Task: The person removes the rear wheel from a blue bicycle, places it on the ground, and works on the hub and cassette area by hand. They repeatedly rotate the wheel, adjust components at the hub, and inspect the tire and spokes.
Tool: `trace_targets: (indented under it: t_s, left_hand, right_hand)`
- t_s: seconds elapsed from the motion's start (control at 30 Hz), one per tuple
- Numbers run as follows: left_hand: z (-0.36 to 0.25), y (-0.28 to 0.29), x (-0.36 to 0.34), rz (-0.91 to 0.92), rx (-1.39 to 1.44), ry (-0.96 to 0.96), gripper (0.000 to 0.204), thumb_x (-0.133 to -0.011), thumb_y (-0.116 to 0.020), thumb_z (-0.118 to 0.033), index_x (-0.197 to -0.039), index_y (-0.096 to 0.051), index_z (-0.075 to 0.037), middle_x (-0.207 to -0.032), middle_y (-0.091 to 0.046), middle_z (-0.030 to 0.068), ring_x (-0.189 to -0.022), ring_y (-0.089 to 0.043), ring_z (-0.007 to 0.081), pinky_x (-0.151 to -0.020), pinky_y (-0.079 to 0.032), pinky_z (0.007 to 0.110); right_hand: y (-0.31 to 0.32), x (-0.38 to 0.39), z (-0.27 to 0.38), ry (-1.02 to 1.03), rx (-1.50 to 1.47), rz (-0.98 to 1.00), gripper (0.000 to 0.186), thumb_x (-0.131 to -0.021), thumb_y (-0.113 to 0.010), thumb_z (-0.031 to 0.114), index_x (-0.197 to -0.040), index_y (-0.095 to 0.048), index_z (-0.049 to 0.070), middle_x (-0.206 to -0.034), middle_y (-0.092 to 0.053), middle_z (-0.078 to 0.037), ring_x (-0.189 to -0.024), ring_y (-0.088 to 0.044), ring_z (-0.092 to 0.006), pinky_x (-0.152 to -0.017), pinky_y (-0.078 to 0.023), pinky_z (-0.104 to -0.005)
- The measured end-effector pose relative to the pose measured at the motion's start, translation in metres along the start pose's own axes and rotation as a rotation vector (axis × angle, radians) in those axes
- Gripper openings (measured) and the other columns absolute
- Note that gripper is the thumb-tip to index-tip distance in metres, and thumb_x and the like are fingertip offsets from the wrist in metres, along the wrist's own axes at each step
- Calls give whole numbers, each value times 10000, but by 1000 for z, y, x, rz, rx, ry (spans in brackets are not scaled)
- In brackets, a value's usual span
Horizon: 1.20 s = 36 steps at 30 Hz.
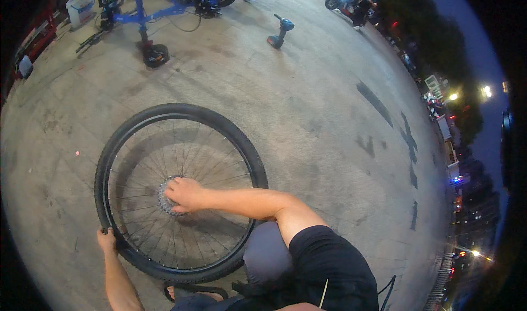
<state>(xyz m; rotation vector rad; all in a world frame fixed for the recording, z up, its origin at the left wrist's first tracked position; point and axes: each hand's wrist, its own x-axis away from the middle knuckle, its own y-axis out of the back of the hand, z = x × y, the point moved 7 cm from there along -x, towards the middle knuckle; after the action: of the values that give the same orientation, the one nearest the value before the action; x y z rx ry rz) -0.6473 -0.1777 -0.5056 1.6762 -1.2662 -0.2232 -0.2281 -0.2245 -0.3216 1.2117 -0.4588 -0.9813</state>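
Note:
A bicycle wheel [253, 156] with a black knobby tyre stands low over the concrete, its spoked side facing up toward me. My left hand [106, 239] grips the tyre at its near left edge, with the fingers partly hidden. At the hub sits a silver sprocket cassette [166, 201]. My right hand [184, 194] reaches across the spokes and lies over the cassette, fingers curled onto its teeth. Whatever may be under that palm is hidden. My knee [267, 250] is close against the tyre's near right side.
A cordless drill [281, 32] stands on the ground ahead. Far left, a blue bicycle frame [159, 15] is held up near a black round base [156, 55], with a white bucket [80, 7] beside it. A parked motorbike [346, 1] is at the far right.

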Motion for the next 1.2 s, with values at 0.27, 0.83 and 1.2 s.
trace_targets:
  t_s: [0.27, 0.83, 1.2]
  left_hand:
    - [-23, 8, 26, 7, 2, 4, 455, -880, -717, -206, -1260, -552, -17, -1132, -667, 171, -1020, -647, 311, -891, -500, 416]
    - [-4, -6, 12, -29, 75, -60, 465, -830, -738, -215, -1213, -584, -1, -1098, -668, 191, -987, -654, 321, -872, -505, 415]
    - [22, -10, 1, -60, 53, -40, 509, -831, -735, -263, -1236, -583, 7, -1195, -653, 195, -1106, -628, 356, -948, -486, 429]
  right_hand:
    - [-29, 4, -8, 55, -22, 49, 293, -829, -699, 298, -911, -617, 29, -924, -658, -155, -912, -655, -348, -764, -542, -444]
    - [-25, 10, -12, -199, -9, 276, 288, -862, -666, 335, -930, -607, 61, -927, -638, -131, -925, -637, -331, -745, -527, -478]
    - [-40, 17, 0, -6, 7, 133, 233, -821, -673, 261, -937, -608, 70, -957, -595, -149, -908, -606, -353, -742, -510, -473]
